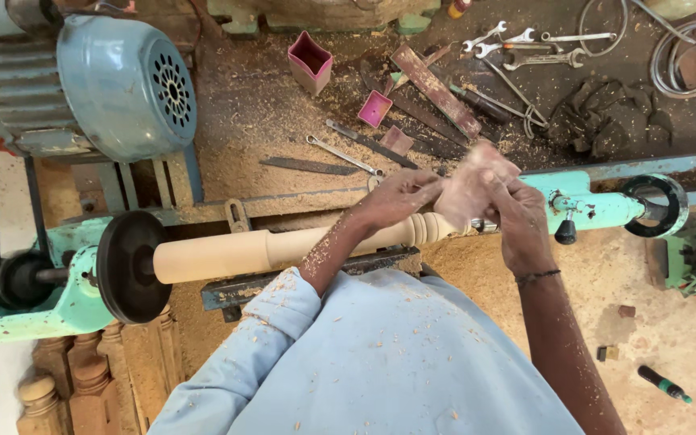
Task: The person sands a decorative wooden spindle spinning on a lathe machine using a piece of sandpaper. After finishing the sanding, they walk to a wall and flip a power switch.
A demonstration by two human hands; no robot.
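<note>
Both hands pinching sandpaper [470, 187] against spindle [283, 248] on lathe [590, 201]. Left hand [396, 197] gripping one end, right hand [517, 213] gripping other. Best keeping paper tight, pressing lightly, sliding slowly, fingers staying off spinning wood.

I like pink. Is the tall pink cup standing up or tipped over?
Standing up. The pink cup sits upright on the sawdusty bench, its open mouth facing up.

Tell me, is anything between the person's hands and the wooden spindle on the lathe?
Only a blurred sheet, seemingly sandpaper: the left hand and the right hand press it against the turned wooden spindle. Nothing else intervenes.
</note>
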